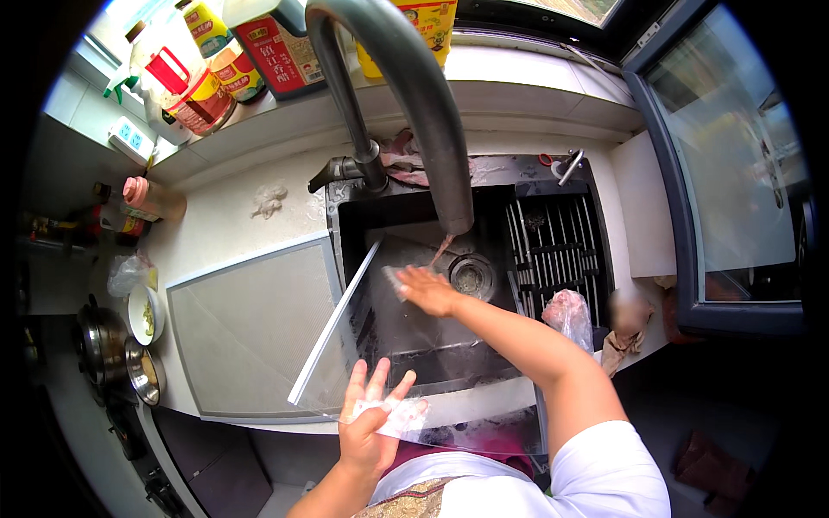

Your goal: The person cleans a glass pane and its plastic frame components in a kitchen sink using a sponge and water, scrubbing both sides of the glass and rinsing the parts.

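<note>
A clear panel with a white edge strip (335, 324) slants across the black sink (414, 361) and its front rim. At the panel's near left corner, my left hand (370, 432) supports it, fingers spread and thumb bent over. Whitish, see-through material or glare covers that palm; I cannot tell which. My right hand (429, 291) reaches over the sink with fingers stretched flat against the panel. A pale patch shows at its fingertips, too unclear to name. Just beyond the hand, a thin stream falls from the grey faucet (451, 194) near the drain (471, 276).
A framed mesh screen (255, 332) lies on the counter left of the sink. At right are a black drying rack (553, 237), a bagged pink item (568, 315) and an open window sash (734, 173). Bottles and jugs (281, 52) line the sill; bowls (145, 315) stand far left.
</note>
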Motion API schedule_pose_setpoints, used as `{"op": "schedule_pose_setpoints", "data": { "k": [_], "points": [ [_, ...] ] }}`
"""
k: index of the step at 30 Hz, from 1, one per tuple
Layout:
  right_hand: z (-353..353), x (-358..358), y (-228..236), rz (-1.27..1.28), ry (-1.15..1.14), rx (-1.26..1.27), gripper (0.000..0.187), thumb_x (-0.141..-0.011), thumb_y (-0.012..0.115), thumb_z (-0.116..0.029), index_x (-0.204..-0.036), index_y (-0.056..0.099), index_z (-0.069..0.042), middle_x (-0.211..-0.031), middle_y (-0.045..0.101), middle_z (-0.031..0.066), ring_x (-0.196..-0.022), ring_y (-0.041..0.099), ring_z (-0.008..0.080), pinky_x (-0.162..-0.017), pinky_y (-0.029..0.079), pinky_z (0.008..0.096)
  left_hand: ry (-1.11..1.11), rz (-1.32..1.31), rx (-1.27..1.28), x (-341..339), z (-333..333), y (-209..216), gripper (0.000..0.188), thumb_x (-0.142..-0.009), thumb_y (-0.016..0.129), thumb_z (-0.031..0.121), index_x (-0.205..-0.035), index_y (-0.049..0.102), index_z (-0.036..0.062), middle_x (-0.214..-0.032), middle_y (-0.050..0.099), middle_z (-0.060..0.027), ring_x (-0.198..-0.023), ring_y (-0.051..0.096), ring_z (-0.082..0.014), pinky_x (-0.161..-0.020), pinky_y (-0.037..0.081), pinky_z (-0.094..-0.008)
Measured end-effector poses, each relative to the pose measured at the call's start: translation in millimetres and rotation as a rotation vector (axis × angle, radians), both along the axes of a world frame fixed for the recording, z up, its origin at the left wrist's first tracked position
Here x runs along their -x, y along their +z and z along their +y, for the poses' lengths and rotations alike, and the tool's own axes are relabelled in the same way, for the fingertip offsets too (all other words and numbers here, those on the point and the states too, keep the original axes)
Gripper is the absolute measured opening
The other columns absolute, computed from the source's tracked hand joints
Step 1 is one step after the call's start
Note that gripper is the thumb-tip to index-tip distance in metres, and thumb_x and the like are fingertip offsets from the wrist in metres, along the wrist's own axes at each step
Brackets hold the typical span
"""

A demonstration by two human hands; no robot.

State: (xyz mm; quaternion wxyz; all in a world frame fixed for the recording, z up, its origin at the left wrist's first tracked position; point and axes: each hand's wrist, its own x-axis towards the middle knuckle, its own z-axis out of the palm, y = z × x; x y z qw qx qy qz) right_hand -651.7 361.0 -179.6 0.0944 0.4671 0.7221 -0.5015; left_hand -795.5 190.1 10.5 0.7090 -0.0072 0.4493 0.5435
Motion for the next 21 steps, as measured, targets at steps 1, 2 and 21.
{"op": "schedule_pose_setpoints", "data": {
  "k": [1,2,21],
  "points": [
    [-10.2,9.5,14.3,0.115,0.101,-0.045,0.061,-0.095,0.024,-0.051,-0.148,0.019,-0.023,-0.155,0.013,0.0072,-0.143,0.009,0.0285,-0.112,0.006,0.0528,-0.010,0.007,0.004,-0.4,2.6,1.3,0.086,-0.068,0.039,-0.007,-0.147,0.005,0.0061,-0.149,0.016,-0.0225,-0.129,0.032,-0.0496,-0.090,0.043,-0.0634],
    [-25.0,16.2,40.9,0.310,0.172,-0.034,0.059,-0.096,0.026,-0.050,-0.148,0.020,-0.024,-0.155,0.012,0.0069,-0.143,0.007,0.0282,-0.112,0.004,0.0533,-0.018,0.013,0.002,-0.5,5.6,3.0,0.086,-0.069,0.039,-0.008,-0.147,0.005,0.0060,-0.149,0.016,-0.0225,-0.128,0.033,-0.0493,-0.091,0.043,-0.0633],
    [41.6,40.1,-37.4,0.443,0.152,-0.078,0.057,-0.097,0.021,-0.050,-0.147,0.024,-0.023,-0.153,0.019,0.0092,-0.142,0.012,0.0291,-0.112,0.009,0.0508,-0.057,-0.029,0.004,12.9,9.0,0.3,0.085,-0.070,0.038,-0.015,-0.146,0.010,0.0099,-0.149,0.016,-0.0196,-0.127,0.036,-0.0490,-0.091,0.041,-0.0663]
  ]
}}
